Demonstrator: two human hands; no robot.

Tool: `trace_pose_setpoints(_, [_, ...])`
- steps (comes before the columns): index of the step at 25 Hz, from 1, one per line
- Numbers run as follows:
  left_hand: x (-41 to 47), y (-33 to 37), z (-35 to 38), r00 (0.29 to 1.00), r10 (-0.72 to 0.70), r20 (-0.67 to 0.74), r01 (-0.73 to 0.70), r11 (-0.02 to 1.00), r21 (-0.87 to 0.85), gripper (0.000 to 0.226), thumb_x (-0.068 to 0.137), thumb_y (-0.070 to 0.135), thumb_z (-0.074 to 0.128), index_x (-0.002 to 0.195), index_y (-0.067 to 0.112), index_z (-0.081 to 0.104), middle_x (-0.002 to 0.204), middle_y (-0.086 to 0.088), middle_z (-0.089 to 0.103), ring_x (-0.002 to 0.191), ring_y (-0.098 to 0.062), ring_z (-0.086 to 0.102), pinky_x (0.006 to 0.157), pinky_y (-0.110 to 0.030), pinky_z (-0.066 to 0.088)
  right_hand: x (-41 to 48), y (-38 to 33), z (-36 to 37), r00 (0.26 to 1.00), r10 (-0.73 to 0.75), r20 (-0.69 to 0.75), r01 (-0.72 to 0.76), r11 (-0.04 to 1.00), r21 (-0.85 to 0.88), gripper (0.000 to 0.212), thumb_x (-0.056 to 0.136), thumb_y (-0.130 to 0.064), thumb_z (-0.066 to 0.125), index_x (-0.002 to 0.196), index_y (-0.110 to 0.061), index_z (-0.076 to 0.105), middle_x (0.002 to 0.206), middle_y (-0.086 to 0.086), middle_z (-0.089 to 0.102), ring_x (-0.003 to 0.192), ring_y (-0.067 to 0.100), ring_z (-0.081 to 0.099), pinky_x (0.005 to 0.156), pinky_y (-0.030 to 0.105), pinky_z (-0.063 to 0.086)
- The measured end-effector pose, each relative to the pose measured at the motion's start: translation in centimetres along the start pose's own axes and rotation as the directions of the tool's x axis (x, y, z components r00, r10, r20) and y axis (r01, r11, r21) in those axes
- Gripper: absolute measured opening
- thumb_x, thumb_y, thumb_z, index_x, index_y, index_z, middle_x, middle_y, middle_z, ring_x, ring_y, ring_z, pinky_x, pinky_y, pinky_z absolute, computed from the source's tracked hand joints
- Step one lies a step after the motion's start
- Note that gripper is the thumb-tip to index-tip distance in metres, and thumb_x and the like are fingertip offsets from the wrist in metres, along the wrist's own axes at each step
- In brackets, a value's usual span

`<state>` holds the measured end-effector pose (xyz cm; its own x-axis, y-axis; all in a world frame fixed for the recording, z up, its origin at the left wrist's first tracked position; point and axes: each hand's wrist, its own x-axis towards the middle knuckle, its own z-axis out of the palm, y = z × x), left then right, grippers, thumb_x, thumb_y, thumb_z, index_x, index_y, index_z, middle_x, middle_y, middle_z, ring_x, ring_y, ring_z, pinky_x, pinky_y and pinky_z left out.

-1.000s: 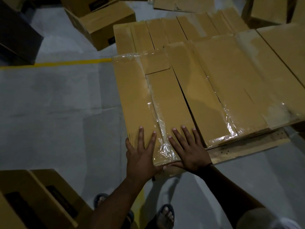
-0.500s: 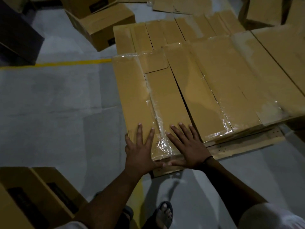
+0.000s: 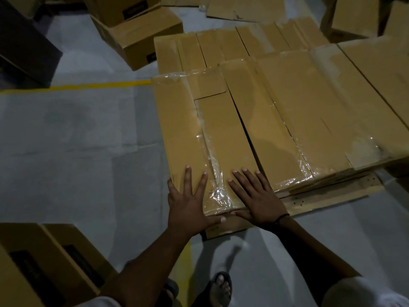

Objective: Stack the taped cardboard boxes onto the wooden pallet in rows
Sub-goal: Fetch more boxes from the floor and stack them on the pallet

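A long taped cardboard box point(image 3: 186, 129) lies at the left end of the row on the wooden pallet point(image 3: 327, 193). Clear tape runs down its middle seam. My left hand point(image 3: 188, 202) presses flat on its near left corner, fingers spread. My right hand point(image 3: 257, 196) lies flat on its near right part, thumb along the box's front edge. More taped boxes point(image 3: 309, 111) lie side by side to the right, and another row point(image 3: 221, 47) sits behind them.
Loose cardboard boxes stand on the grey floor: one point(image 3: 141, 34) at the back left, one point(image 3: 44, 262) at the near left. A yellow floor line point(image 3: 88, 86) runs left of the pallet. My sandalled foot point(image 3: 219, 286) is below the pallet's corner.
Both hands stay flat on the near end of the left box. The box has slid slightly away from me along the pallet, its front edge nearer the pallet's edge.
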<state>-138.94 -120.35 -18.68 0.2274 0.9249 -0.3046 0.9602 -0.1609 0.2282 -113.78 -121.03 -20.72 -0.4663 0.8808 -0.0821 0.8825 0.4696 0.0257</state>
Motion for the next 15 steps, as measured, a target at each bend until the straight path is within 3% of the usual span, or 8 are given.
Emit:
trace_pose_setpoints(2, [0.1,0.0,0.2,0.991,0.044,-0.126,-0.04,0.999,0.036,0.133,0.057,0.106,0.043,0.164,0.033,0.014,0.171,-0.017,-0.006,0.147,-0.05,-0.01,0.11,-0.076,0.025,0.0,0.0,0.1,1.0,0.007,0.009,-0.007,1.0,-0.013,0.09,0.093,-0.072,0.045,0.161,-0.019,0.02,0.169,0.008,0.009,0.156,0.031,0.007,0.121,0.059,0.019])
trace_pose_setpoints(4, [0.2,-0.1,0.4,0.976,0.086,-0.201,-0.072,0.995,0.074,0.13,0.061,0.106,0.041,0.163,0.027,0.025,0.169,-0.023,0.006,0.147,-0.042,-0.013,0.11,-0.077,0.025,0.0,0.1,0.1,1.0,0.006,0.017,-0.006,1.0,-0.015,0.09,0.093,-0.072,0.042,0.162,-0.019,0.019,0.169,0.009,0.009,0.156,0.031,0.007,0.12,0.059,0.02])
trace_pose_setpoints(8, [0.5,0.3,0.3,0.958,0.082,-0.274,-0.061,0.995,0.085,0.128,0.061,0.104,0.041,0.16,0.025,0.034,0.168,-0.024,0.016,0.143,-0.038,-0.019,0.108,-0.077,0.028,0.2,0.8,0.1,1.0,-0.008,0.027,0.008,1.0,-0.011,0.089,0.093,-0.072,0.039,0.161,-0.018,0.02,0.169,0.01,0.011,0.156,0.032,0.008,0.12,0.059,0.021])
trace_pose_setpoints(15, [0.7,0.8,0.5,0.957,0.056,-0.286,-0.04,0.997,0.063,0.128,0.06,0.104,0.045,0.161,0.026,0.032,0.168,-0.022,0.015,0.141,-0.036,-0.024,0.108,-0.076,0.03,0.6,2.1,0.2,0.997,-0.043,0.063,0.045,0.999,-0.024,0.093,0.092,-0.073,0.039,0.162,-0.016,0.014,0.169,0.012,0.005,0.156,0.035,0.004,0.12,0.06,0.018])
